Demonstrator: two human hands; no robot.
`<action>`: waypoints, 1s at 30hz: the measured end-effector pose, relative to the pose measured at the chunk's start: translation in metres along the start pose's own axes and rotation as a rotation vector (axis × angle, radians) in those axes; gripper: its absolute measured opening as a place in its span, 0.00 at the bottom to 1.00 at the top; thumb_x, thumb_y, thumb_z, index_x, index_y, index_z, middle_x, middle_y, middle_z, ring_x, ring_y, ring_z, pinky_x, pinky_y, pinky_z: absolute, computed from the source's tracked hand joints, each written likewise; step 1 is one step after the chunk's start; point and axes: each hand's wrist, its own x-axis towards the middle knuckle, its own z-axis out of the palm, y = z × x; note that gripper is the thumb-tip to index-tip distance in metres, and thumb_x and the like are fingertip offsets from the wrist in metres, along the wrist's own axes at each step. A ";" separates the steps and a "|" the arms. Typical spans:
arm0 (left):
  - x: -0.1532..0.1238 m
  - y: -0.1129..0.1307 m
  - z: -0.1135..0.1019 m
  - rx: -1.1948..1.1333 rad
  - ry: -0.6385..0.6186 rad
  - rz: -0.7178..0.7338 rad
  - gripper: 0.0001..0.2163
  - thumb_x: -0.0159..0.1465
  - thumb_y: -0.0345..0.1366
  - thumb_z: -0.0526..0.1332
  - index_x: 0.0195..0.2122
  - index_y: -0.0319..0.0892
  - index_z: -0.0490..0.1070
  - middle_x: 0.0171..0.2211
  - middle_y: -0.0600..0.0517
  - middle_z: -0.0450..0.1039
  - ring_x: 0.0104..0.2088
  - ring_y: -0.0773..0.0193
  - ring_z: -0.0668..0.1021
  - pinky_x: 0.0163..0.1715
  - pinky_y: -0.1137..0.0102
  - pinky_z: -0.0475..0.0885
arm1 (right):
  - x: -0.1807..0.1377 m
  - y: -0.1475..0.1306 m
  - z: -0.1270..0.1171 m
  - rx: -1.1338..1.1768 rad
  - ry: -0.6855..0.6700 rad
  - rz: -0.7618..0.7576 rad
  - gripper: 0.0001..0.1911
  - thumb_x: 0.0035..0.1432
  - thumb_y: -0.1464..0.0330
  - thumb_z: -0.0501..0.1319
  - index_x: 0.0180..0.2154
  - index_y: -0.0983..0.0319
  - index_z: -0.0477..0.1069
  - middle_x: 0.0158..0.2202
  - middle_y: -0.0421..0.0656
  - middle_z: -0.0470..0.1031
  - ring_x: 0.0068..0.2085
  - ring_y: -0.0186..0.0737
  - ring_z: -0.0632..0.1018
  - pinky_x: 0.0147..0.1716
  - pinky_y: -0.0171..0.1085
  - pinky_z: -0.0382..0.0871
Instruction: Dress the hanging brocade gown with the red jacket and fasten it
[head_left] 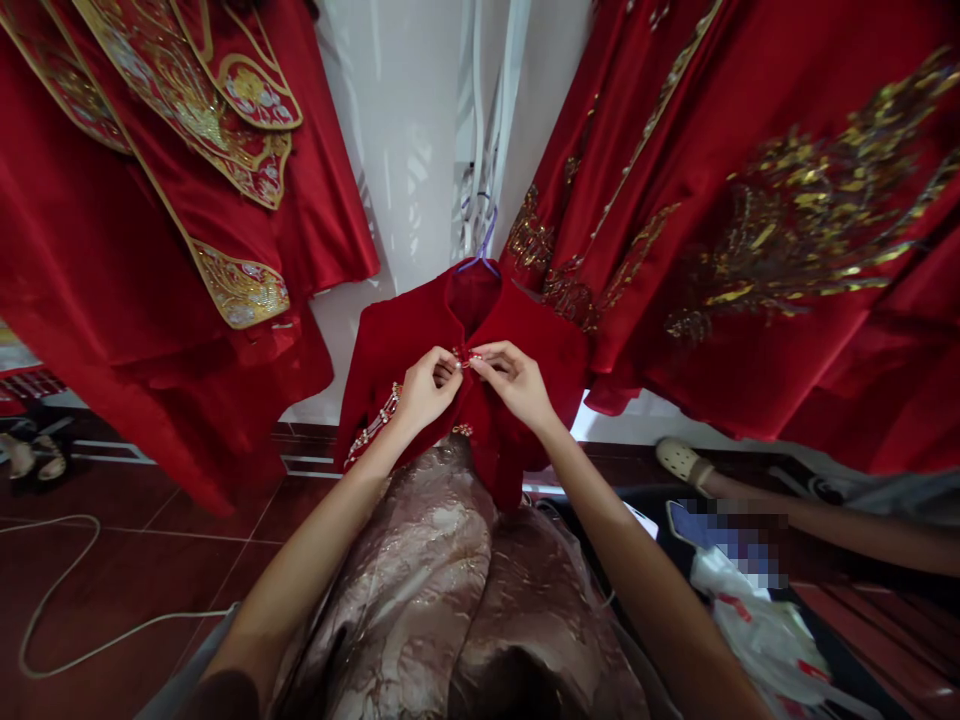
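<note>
A red long-sleeved jacket (pixel 405 330) with a stand collar hangs on a purple hanger (pixel 484 250) in front of me. At its front opening, just below the collar, is a small red frog button (pixel 466 358) with pearl-like beads. My left hand (pixel 431 385) pinches the left side of this fastening. From the other side my right hand (pixel 514 380) pinches it too, thumb and forefinger together. The fingertips nearly meet and partly hide it. Beaded trim (pixel 379 425) runs along the jacket's left sleeve. Shiny brownish-pink brocade fabric (pixel 442 540) lies below the jacket.
Red embroidered garments (pixel 247 190) hang at left, and red gowns with gold sequins (pixel 795 220) at right. A cable (pixel 97 540) crosses the tiled floor. To the right are a phone (pixel 694 525), plastic bags (pixel 765 630) and another person's leg with a clog (pixel 682 465).
</note>
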 end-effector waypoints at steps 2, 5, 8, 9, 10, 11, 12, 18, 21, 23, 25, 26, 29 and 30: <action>-0.001 0.006 -0.004 0.064 -0.024 0.037 0.01 0.59 0.33 0.55 0.33 0.43 0.63 0.31 0.54 0.70 0.30 0.69 0.73 0.33 0.73 0.70 | 0.000 -0.004 -0.002 -0.031 -0.009 -0.014 0.14 0.51 0.59 0.63 0.38 0.59 0.73 0.36 0.43 0.76 0.37 0.38 0.76 0.39 0.39 0.72; -0.002 0.017 -0.009 0.149 -0.047 0.115 0.01 0.60 0.33 0.55 0.33 0.43 0.64 0.32 0.53 0.71 0.30 0.68 0.73 0.35 0.71 0.70 | -0.002 -0.011 -0.003 -0.070 0.005 -0.034 0.14 0.52 0.59 0.63 0.39 0.59 0.74 0.36 0.42 0.76 0.36 0.38 0.77 0.38 0.39 0.73; -0.002 0.026 -0.012 0.221 -0.073 0.184 0.01 0.59 0.32 0.55 0.33 0.43 0.64 0.32 0.52 0.71 0.31 0.67 0.73 0.35 0.71 0.69 | -0.005 -0.017 -0.001 -0.120 0.051 -0.054 0.14 0.52 0.59 0.63 0.39 0.58 0.75 0.37 0.43 0.77 0.37 0.39 0.78 0.37 0.40 0.74; -0.002 0.028 -0.013 0.235 -0.082 0.197 0.01 0.59 0.32 0.55 0.33 0.43 0.64 0.32 0.52 0.71 0.31 0.67 0.73 0.35 0.71 0.69 | -0.006 -0.019 0.000 -0.137 0.066 -0.061 0.13 0.53 0.59 0.63 0.39 0.58 0.75 0.38 0.43 0.77 0.38 0.40 0.78 0.37 0.40 0.74; -0.001 0.029 -0.014 0.246 -0.092 0.206 0.01 0.59 0.32 0.55 0.32 0.43 0.64 0.31 0.52 0.71 0.31 0.67 0.73 0.34 0.71 0.68 | -0.007 -0.021 0.001 -0.152 0.085 -0.070 0.13 0.53 0.59 0.62 0.40 0.57 0.75 0.39 0.43 0.77 0.38 0.40 0.78 0.37 0.40 0.75; 0.001 0.030 -0.016 0.259 -0.104 0.212 0.01 0.59 0.33 0.55 0.32 0.43 0.65 0.31 0.52 0.71 0.30 0.67 0.73 0.34 0.71 0.68 | -0.008 -0.022 0.003 -0.167 0.103 -0.080 0.13 0.54 0.59 0.62 0.40 0.57 0.76 0.40 0.43 0.77 0.39 0.41 0.78 0.38 0.40 0.75; 0.003 0.031 -0.017 0.277 -0.117 0.219 0.01 0.59 0.33 0.55 0.31 0.43 0.65 0.30 0.52 0.71 0.29 0.67 0.73 0.33 0.71 0.68 | -0.009 -0.023 0.004 -0.180 0.123 -0.091 0.13 0.54 0.59 0.62 0.40 0.57 0.76 0.40 0.43 0.77 0.40 0.41 0.78 0.39 0.41 0.75; 0.016 0.032 -0.024 0.403 -0.203 0.267 0.04 0.60 0.35 0.56 0.29 0.42 0.66 0.28 0.53 0.70 0.28 0.67 0.72 0.31 0.72 0.65 | -0.012 -0.020 0.010 -0.189 0.198 -0.111 0.16 0.55 0.60 0.61 0.45 0.55 0.75 0.41 0.42 0.76 0.42 0.40 0.77 0.42 0.41 0.76; 0.018 0.034 -0.024 0.444 -0.215 0.270 0.04 0.60 0.35 0.55 0.29 0.41 0.65 0.28 0.52 0.70 0.27 0.67 0.72 0.29 0.72 0.65 | -0.011 -0.015 0.008 -0.162 0.155 -0.102 0.18 0.55 0.59 0.61 0.48 0.55 0.74 0.43 0.42 0.75 0.43 0.40 0.77 0.43 0.41 0.76; 0.018 0.034 -0.023 0.465 -0.218 0.284 0.03 0.59 0.34 0.56 0.30 0.40 0.65 0.28 0.53 0.70 0.27 0.68 0.71 0.29 0.73 0.64 | -0.011 -0.013 0.006 -0.155 0.138 -0.094 0.19 0.55 0.60 0.61 0.48 0.56 0.73 0.44 0.43 0.74 0.43 0.39 0.77 0.44 0.40 0.76; 0.019 0.034 -0.023 0.484 -0.227 0.309 0.03 0.59 0.33 0.56 0.30 0.40 0.65 0.27 0.53 0.70 0.26 0.69 0.71 0.29 0.73 0.64 | -0.010 -0.011 0.004 -0.154 0.119 -0.082 0.20 0.55 0.60 0.61 0.49 0.57 0.73 0.43 0.43 0.74 0.43 0.39 0.77 0.44 0.39 0.76; 0.019 0.034 -0.024 0.492 -0.233 0.322 0.03 0.59 0.32 0.56 0.30 0.40 0.65 0.27 0.54 0.69 0.26 0.69 0.70 0.29 0.73 0.63 | -0.009 -0.011 0.003 -0.154 0.107 -0.076 0.20 0.55 0.60 0.61 0.49 0.57 0.73 0.43 0.43 0.74 0.42 0.39 0.77 0.43 0.39 0.76; 0.022 0.033 -0.026 0.525 -0.251 0.368 0.03 0.60 0.32 0.55 0.29 0.40 0.65 0.26 0.54 0.68 0.26 0.68 0.70 0.29 0.73 0.63 | -0.008 -0.010 0.000 -0.149 0.068 -0.074 0.20 0.55 0.60 0.61 0.50 0.57 0.72 0.43 0.44 0.73 0.42 0.39 0.77 0.42 0.39 0.77; 0.023 0.033 -0.026 0.537 -0.262 0.389 0.04 0.60 0.32 0.55 0.28 0.40 0.65 0.26 0.53 0.68 0.27 0.67 0.70 0.30 0.73 0.64 | -0.007 -0.010 0.000 -0.147 0.055 -0.076 0.20 0.55 0.61 0.61 0.50 0.57 0.72 0.43 0.44 0.73 0.42 0.39 0.77 0.42 0.39 0.77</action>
